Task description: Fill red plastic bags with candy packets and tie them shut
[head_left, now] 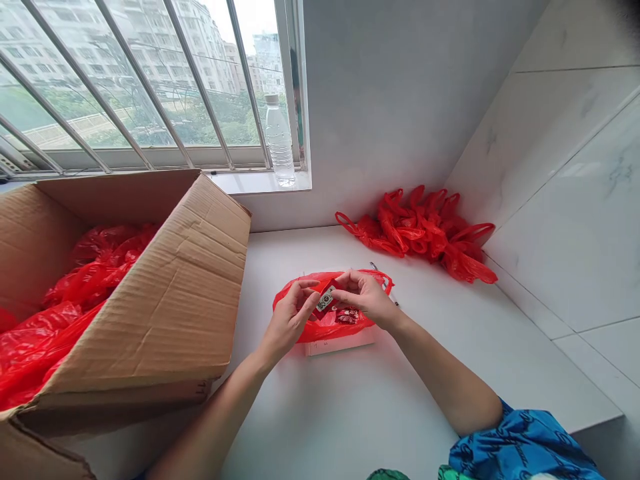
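1. Packet (pixel 327 299): dark red with a pale printed label, held up over the mouth of the bag (pixel 320 332); long axis seemingly slanted, from near left to far right across the bag.
2. Left hand (pixel 290 312): over the left part of the bag; thumb at the packet's left edge, fingers curled, nearly closed on it; contact of the hidden fingertips impossible to tell.
3. Right hand (pixel 364 298): over the right part of the bag; thumb and forefinger pinched on the packet's right edge, with little gap between. Packet thus directly between both sets of fingertips; neither hand clearly nearer.
4. Packets (pixel 347 315): loose inside the bag, just below the right hand; number uncertain.
5. Box (pixel 340 345): white, beneath the bag, near edge exposed.
6. Pen (pixel 395 299): just right of the bag, partly covered by its rim.
7. Pile (pixel 420 233): red bags, beyond the bag and to its right, against the wall.
8. Carton (pixel 200 280): open, left of the bag, with red bundles (pixel 105 260) inside.
9. Bottle (pixel 280 143): clear, upright on the windowsill, beyond the bag and to its left.
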`<state>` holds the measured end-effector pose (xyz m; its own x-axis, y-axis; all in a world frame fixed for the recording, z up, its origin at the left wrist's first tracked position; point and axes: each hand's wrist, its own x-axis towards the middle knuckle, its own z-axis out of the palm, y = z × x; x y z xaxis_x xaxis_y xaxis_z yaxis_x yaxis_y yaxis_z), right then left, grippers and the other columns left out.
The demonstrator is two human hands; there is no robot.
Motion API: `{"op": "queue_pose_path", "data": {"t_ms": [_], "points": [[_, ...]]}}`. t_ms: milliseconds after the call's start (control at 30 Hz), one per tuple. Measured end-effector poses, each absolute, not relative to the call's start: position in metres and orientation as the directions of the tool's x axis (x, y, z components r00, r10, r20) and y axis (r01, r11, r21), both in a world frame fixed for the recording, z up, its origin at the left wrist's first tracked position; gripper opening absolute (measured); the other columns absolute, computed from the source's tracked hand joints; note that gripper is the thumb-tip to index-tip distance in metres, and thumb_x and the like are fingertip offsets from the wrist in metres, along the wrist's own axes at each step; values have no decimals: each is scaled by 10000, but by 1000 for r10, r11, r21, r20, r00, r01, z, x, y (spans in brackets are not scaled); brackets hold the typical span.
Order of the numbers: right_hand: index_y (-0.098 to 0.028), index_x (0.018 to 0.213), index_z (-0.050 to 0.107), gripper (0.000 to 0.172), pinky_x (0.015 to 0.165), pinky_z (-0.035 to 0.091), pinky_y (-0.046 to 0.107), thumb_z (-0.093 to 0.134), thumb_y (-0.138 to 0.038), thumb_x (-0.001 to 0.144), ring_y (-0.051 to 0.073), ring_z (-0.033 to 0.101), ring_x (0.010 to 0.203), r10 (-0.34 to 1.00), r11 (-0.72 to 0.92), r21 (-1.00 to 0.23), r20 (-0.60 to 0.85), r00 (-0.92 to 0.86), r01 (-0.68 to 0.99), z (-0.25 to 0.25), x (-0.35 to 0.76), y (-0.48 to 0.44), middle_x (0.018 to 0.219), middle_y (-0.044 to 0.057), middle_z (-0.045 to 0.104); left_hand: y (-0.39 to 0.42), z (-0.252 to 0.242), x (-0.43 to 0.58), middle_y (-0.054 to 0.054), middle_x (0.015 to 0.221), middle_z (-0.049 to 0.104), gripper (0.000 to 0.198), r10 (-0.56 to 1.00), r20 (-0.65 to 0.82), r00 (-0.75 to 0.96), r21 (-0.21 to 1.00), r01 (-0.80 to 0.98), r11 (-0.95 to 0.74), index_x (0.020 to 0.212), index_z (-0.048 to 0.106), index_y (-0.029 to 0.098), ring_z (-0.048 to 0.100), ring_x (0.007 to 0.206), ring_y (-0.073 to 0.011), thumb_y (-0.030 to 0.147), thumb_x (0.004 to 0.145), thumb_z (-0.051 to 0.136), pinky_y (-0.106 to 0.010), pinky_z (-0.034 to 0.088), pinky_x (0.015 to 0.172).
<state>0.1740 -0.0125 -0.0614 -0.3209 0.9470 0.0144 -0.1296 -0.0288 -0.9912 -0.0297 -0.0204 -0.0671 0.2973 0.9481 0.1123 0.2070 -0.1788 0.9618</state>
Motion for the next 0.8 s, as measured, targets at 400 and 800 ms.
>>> {"op": "queue_pose_path", "data": {"t_ms": [400, 800], "points": [[-196, 927, 599, 366, 713, 589, 310, 621, -558, 881, 163, 713, 714, 940, -54, -997, -30, -341, -62, -61, 181, -9, 884, 22, 727, -17, -67, -35, 18, 683, 479, 335, 916, 101, 388, 934, 279, -221, 810, 572, 166, 417, 593, -99, 480, 928, 557, -236, 326, 526], [-209, 823, 537, 351, 645, 562, 277, 688, -526, 834, 136, 680, 637, 948, -58, -997, -42, -315, -42, -61, 184, -5, 811, -17, 693, -18, -70, -32, 18, 692, 426, 360, 907, 155, 391, 908, 305, -287, 744, 403, 198, 396, 626, -117, 464, 986, 435, -252, 344, 570]]}}
